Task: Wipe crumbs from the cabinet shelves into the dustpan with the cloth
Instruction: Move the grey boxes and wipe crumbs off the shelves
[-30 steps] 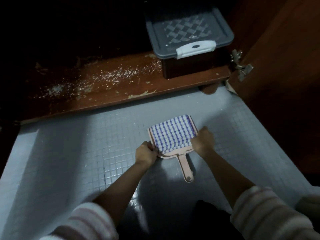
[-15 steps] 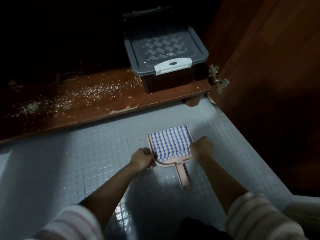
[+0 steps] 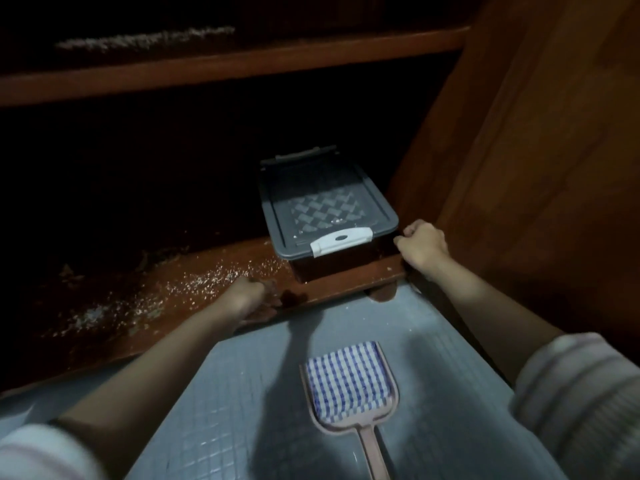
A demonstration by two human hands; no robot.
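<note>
The pink dustpan (image 3: pixel 372 452) lies on the tiled floor with the folded blue-and-white checked cloth (image 3: pixel 349 379) in its pan; neither hand touches them. White crumbs (image 3: pixel 194 282) are strewn over the lower cabinet shelf (image 3: pixel 346 285), and more crumbs (image 3: pixel 145 39) lie on the shelf above. My left hand (image 3: pixel 251 299) rests curled at the lower shelf's front edge, just left of a grey-lidded storage box (image 3: pixel 325 209). My right hand (image 3: pixel 424 245) is curled against the box's right rim; I cannot tell whether it grips it.
The storage box fills the right end of the lower shelf, close to the cabinet side. The open wooden cabinet door (image 3: pixel 536 168) stands at the right. Pale blue tiled floor (image 3: pixel 242 393) lies in front of the cabinet. The back of the cabinet is dark.
Both hands have let go of the dustpan and moved forward to the lower shelf, one on each side of the box. My view has tilted up, showing the upper shelf.
</note>
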